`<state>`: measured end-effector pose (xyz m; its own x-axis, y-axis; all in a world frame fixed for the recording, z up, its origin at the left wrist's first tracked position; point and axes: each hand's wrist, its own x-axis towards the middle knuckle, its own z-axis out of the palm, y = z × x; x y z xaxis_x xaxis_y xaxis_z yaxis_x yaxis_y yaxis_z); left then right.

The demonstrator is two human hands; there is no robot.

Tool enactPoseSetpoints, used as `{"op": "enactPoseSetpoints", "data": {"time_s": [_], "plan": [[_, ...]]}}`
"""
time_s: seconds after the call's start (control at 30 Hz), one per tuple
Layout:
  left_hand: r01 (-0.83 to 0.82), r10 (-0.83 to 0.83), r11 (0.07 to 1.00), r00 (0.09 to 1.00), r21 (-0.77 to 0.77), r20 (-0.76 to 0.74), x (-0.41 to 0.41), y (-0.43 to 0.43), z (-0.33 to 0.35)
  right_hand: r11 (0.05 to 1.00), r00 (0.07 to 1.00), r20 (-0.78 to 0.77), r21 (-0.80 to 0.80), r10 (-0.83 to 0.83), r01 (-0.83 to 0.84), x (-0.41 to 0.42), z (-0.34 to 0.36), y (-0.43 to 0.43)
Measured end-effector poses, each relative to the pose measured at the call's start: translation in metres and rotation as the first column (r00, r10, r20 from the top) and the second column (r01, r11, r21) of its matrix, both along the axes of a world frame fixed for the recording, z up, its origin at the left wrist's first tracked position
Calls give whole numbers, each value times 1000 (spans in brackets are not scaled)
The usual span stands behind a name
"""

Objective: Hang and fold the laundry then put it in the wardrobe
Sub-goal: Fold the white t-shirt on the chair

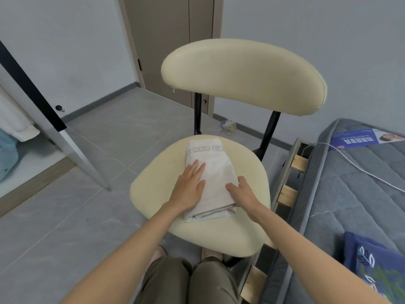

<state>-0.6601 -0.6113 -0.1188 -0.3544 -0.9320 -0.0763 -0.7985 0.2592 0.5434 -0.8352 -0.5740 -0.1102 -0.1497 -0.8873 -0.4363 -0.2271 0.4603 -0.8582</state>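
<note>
Head view: a folded white towel [215, 170] lies on the chair [153, 189] seat, centre frame. The left hand [189, 187] rests flat on the towel's left half, fingers straight. The right hand [244, 194] lies relaxed on its right edge, thumb on the cloth, gripping nothing.

Grey block letters, roughly "HNO CO", across the far end of the folded white towel [217, 172] on the chair [153, 194]; right of the chair, upside-down white Chinese characters, too small to read, on a blue leaflet [355, 139] atop the mattress [350, 194].
</note>
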Motion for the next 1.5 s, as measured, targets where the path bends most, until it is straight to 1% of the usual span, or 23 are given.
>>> {"op": "enactPoseSetpoints", "data": {"time_s": [0.07, 0.1, 0.13, 0.2, 0.23, 0.27, 0.3, 0.37, 0.4, 0.43, 0.5, 0.57, 0.63, 0.7, 0.87, 0.97, 1.07, 1.13, 1.2, 1.27, 1.37, 1.43, 1.5], "plan": [[7, -9, 1000, 999, 29, 54, -3, -6, -3, 998, 999, -42, -58, -14, 11, -1, -2, 5], [24, -28, 999, 995, 40, 95, -5, -8, -5, 998, 997, -70, -58, -19, 15, -3, -4, 8], [43, -51, 997, 989, 59, 141, -7, -9, -7, 999, 995, -101, -30, -22, 20, -6, -7, 11], [53, -77, 992, 973, 117, 218, -11, -9, -10, 996, 984, -179, 89, -3, 19, -10, -12, 15], [42, -74, 990, 968, 135, 241, -12, -8, -12, 991, 971, -237, 130, 12, 20, -12, -13, 16], [26, -61, 990, 965, 139, 256, -14, -8, -14, 993, 950, -313, 119, 16, 23, -13, -13, 16], [12, -45, 992, 963, 124, 267, -16, -6, -15, 999, 915, -403, 52, 10, 12, -13, -13, 15], [3, -11, 1000, 963, 28, 268, -19, -4, -17, 987, 816, -577, -131, -2, -90, -10, -9, 10], [1, 7, 1000, 967, -32, 253, -19, -5, -18, 965, 769, -639, -203, -1, -168, -8, -6, 6], [0, 18, 997, 972, -79, 234, -20, -6, -19, 941, 732, -681, -237, 15, -240, -5, -4, -1], [11, 17, 992, 975, -122, 220, -21, -14, -21, 912, 680, -729, -217, 86, -348, 0, -7, -16], [31, 5, 990, 968, -139, 250, -24, -25, -23, 897, 640, -748, -144, 178, -417, 5, -17, -31], [51, -1, 985, 959, -167, 283, -27, -38, -26, 899, 627, -738, -64, 249, -433, 6, -26, -42], [49, 7, 982, 956, -184, 294, -30, -52, -30, 910, 651, -711, -39, 265, -413, 5, -35, -51], [-43, 79, 989, 961, -139, 267, -38, -70, -49, 914, 646, -722, -48, 246, -402, 2, -57, -63], [-106, 123, 991, 963, -83, 240, -43, -74, -53, 921, 677, -701, -74, 224, -382, 0, -65, -66], [-124, 134, 991, 964, -57, 231, -44, -72, -51, 917, 688, -686, -78, 235, -391, -4, -70, -68], [-127, 134, 991, 972, -45, 193, -41, -67, -50, 915, 706, -672, -104, 224, -389, -5, -70, -63], [-155, 155, 988, 979, -8, 129, -36, -56, -47, 945, 802, -574, -138, 167, -296, -4, -64, -51], [-170, 167, 984, 983, 43, 69, -31, -43, -45, 971, 891, -453, -195, 38, -140, -5, -59, -38], [-167, 166, 983, 986, 71, 18, -25, -22, -46, 967, 926, -355, -253, -132, 41, -5, -53, -24], [-176, 177, 982, 984, 71, -16, -21, -11, -48, 970, 955, -220, -180, -199, 161, -5, -49, -24], [-195, 197, 979, 979, 54, -51, -18, -5, -50, 964, 966, -71, -115, -249, 240, -5, -43, -28]]}}
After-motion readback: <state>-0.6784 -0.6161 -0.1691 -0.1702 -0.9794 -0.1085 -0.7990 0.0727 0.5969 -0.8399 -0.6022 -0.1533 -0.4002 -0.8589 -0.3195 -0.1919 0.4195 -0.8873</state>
